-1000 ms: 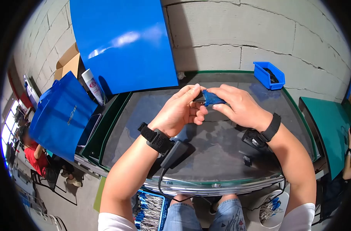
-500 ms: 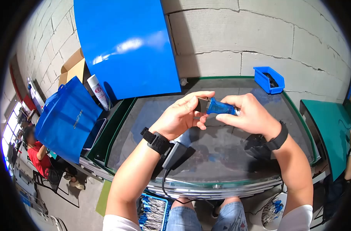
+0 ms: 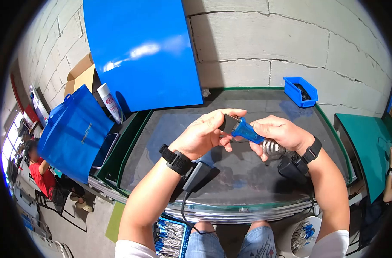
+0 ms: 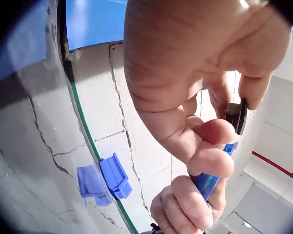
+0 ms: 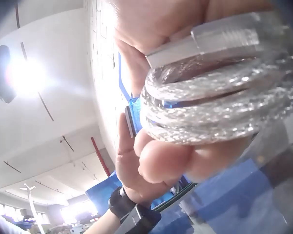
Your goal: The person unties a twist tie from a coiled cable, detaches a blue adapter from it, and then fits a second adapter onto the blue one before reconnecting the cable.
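Note:
Above the bench, my left hand (image 3: 198,135) pinches a flat dark piece (image 3: 228,124) between thumb and fingers. That piece sits right at the metal end of a translucent blue cable connector (image 3: 249,130), which tilts down to the right. My right hand (image 3: 286,131) grips the connector's rear part, thumb on top. A coil of clear-jacketed silver cable (image 5: 210,107) hangs in the right hand, with a flat band around it in the right wrist view. In the left wrist view, the left fingers partly cover the blue connector (image 4: 207,185).
A blue bin (image 3: 301,92) with dark parts stands at the back right. At left are a spray can (image 3: 110,103), a blue bag (image 3: 78,133) and a tall blue panel (image 3: 144,73). Below the front edge, a basket (image 3: 187,236) and a white bucket (image 3: 284,241) hold coiled cables.
The connector has come lower and turned from nearly level to slanting down rightward. My right hand has shifted right and down, so the cable coil now shows beneath it. The left hand still pinches the dark piece.

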Demonstrator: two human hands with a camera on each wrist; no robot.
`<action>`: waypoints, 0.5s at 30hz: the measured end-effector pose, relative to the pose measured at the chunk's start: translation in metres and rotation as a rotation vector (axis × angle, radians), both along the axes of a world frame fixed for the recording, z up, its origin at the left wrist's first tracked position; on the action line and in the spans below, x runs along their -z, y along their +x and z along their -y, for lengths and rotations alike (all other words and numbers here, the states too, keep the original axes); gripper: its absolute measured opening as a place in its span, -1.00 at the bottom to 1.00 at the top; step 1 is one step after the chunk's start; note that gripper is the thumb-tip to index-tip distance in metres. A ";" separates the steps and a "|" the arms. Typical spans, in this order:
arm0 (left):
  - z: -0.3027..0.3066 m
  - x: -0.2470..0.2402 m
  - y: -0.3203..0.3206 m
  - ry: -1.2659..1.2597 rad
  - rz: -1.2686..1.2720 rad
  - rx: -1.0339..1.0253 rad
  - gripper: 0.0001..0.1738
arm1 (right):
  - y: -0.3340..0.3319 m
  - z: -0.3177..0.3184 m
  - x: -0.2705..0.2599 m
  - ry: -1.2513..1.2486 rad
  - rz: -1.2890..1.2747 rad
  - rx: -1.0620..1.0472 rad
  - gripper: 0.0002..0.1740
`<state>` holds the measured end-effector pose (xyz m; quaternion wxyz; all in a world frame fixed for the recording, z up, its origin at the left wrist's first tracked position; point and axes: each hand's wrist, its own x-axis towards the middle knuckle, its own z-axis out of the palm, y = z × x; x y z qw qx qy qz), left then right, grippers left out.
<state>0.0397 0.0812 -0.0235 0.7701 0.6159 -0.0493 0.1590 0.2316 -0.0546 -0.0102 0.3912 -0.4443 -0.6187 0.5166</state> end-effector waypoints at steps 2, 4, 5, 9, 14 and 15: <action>0.003 -0.001 -0.001 0.001 0.005 -0.002 -0.39 | -0.001 -0.001 -0.001 -0.001 -0.014 -0.023 -0.49; 0.002 0.001 0.000 -0.050 0.011 -0.011 -0.41 | -0.002 -0.001 0.002 0.032 -0.028 0.022 -0.52; 0.001 0.001 0.000 -0.095 0.022 -0.016 -0.42 | -0.002 0.000 0.001 0.046 -0.028 -0.003 -0.58; -0.006 0.006 0.000 -0.056 0.077 -0.014 -0.53 | -0.005 -0.006 0.010 0.096 -0.078 -0.039 -0.68; -0.005 0.006 -0.001 -0.062 0.113 -0.036 -0.57 | -0.014 -0.004 0.011 0.260 0.108 0.074 -0.74; -0.004 0.005 -0.001 -0.088 0.147 -0.057 -0.59 | -0.016 -0.003 0.011 0.352 0.206 0.148 -0.75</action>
